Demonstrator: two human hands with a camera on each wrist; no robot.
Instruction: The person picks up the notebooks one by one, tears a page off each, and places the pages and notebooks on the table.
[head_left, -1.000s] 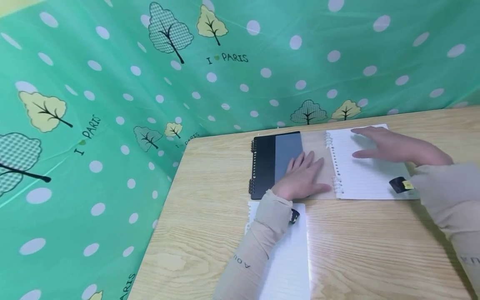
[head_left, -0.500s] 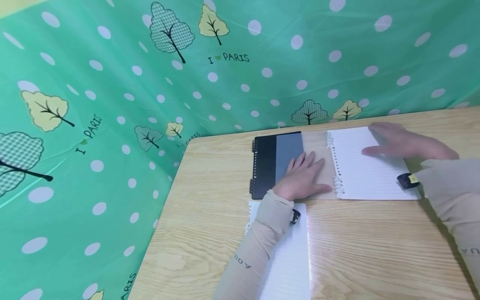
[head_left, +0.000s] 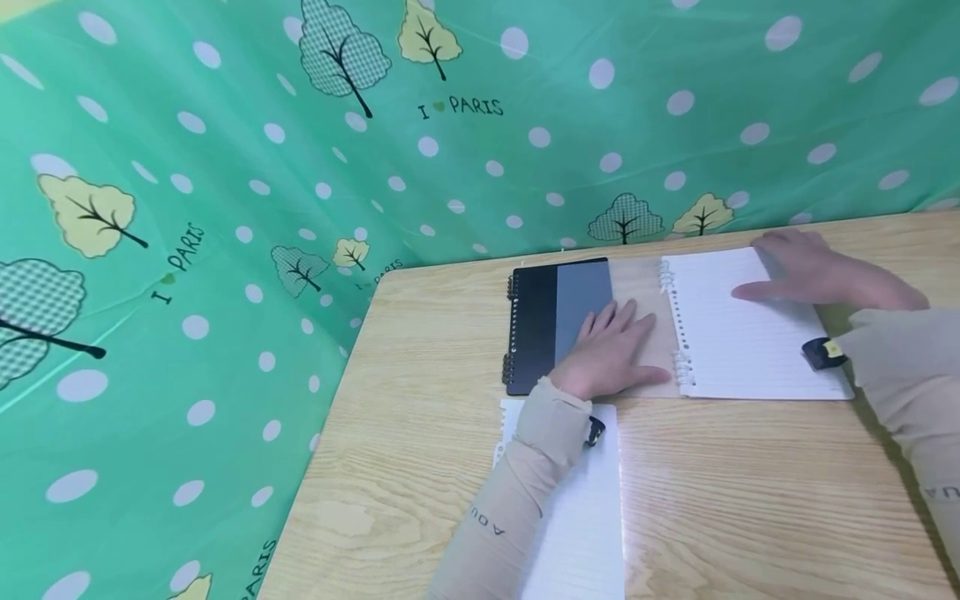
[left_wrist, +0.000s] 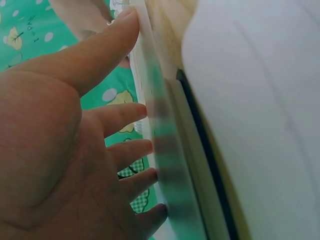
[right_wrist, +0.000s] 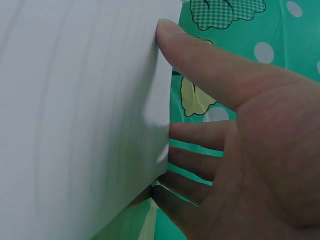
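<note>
A loose-leaf notebook lies open on the table, with its black cover (head_left: 534,333) at the left and a grey-blue panel (head_left: 583,292) beside it. A translucent sheet (head_left: 648,279) joins this to lined white pages (head_left: 738,342) on white rings at the right. My left hand (head_left: 611,354) rests with spread fingers on the panel and the translucent sheet. My right hand (head_left: 817,271) is at the far right corner of the lined pages. In the right wrist view its thumb (right_wrist: 172,32) lies over the page, and the straight fingers reach to the edge, some tips hidden behind it.
Separate lined paper (head_left: 585,508) with punched holes lies nearer on the wooden table (head_left: 375,450), partly under the left forearm. A green dotted cloth (head_left: 465,175) hangs behind and to the left. Small black cameras (head_left: 823,352) sit at both wrists.
My right hand has moved rightward across the lined pages to their far right corner. The left hand stays on the notebook, and the view has shifted slightly.
</note>
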